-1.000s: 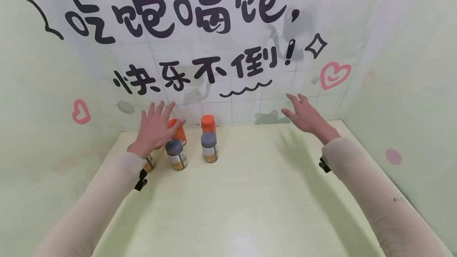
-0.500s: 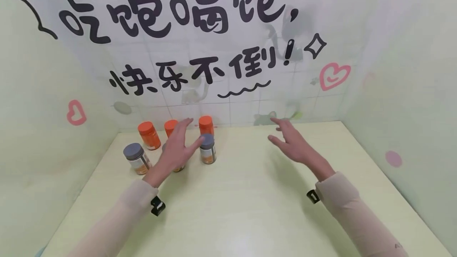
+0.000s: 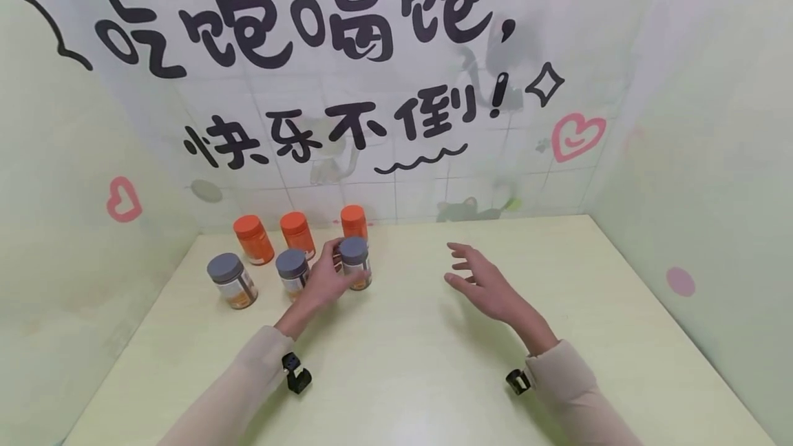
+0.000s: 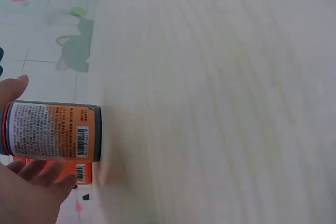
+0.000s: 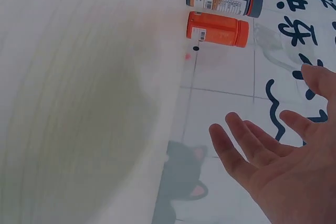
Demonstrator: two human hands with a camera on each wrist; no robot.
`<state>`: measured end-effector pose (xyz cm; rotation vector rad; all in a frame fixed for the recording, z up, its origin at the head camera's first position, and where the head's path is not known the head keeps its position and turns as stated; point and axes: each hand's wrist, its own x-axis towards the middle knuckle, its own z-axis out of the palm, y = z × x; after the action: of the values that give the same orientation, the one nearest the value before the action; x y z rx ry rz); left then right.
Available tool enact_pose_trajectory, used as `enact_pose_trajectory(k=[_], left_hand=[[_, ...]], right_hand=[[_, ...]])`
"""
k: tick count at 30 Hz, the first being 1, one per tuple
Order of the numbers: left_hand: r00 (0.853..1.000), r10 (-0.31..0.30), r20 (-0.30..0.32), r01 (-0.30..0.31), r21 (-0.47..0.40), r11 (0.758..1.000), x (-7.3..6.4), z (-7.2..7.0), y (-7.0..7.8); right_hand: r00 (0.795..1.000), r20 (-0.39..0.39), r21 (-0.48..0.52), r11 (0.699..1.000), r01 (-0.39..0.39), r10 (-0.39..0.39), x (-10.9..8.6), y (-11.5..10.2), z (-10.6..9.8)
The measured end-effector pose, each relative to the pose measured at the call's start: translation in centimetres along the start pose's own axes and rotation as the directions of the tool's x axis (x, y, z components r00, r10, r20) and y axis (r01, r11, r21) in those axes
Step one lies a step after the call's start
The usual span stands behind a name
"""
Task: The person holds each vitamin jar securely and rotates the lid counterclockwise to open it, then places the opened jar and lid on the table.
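Note:
In the head view, my left hand [image 3: 323,282] reaches around the right-most grey-lidded jar [image 3: 354,250], which stands upright on the table. Fingers lie on its far left side and the thumb is in front. Seen from the left wrist, the jar [image 4: 52,132], with its orange and white label, sits between thumb and fingers. The thumb tip stands a little off the jar; finger contact cannot be told for sure. My right hand [image 3: 486,288] hovers above the table to the right, fingers spread and holding nothing. An orange jar [image 3: 354,219] stands directly behind the grey-lidded one.
Two more grey-lidded jars [image 3: 232,282] [image 3: 291,264] stand to the left. Behind them are two orange jars [image 3: 254,239] [image 3: 297,234]. A back wall [image 3: 396,188] with large black lettering and side walls enclose the pale table [image 3: 421,363].
Both hands have come down and inward, toward the table. My left hand has moved rightward from over the left jars to the right-most grey-lidded jar. The jars appear to stand where they were.

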<state>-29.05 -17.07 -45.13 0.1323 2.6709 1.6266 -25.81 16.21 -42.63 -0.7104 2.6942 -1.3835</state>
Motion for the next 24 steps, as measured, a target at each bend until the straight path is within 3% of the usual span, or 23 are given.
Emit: enact_pose_trajectory(k=[5, 12, 21, 24], left_hand=[[0.999, -0.034, 0.032, 0.035, -0.027, 0.999, 0.2, 0.3, -0.9], [0.997, 0.005, 0.071, -0.002, -0.042, 0.999, 0.1, 1.0, -1.3], [0.997, 0.012, 0.077, -0.013, 0.015, 1.0, -0.9, 1.8, -0.7], [0.995, 0.041, 0.088, -0.044, 0.036, 0.998, -1.2, 2.5, -0.2]], right_hand=[[0.999, 0.026, 0.068, 0.997, -0.026, 0.025, 0.2, 0.2, 0.4], [0.998, 0.049, 0.094, 0.995, -0.042, 0.038, 0.7, 0.5, 1.2], [0.997, 0.064, 0.098, 0.994, -0.039, 0.033, 0.8, -0.2, 2.1], [0.997, 0.068, 0.096, 0.995, -0.033, 0.026, 0.9, -0.5, 2.4]])
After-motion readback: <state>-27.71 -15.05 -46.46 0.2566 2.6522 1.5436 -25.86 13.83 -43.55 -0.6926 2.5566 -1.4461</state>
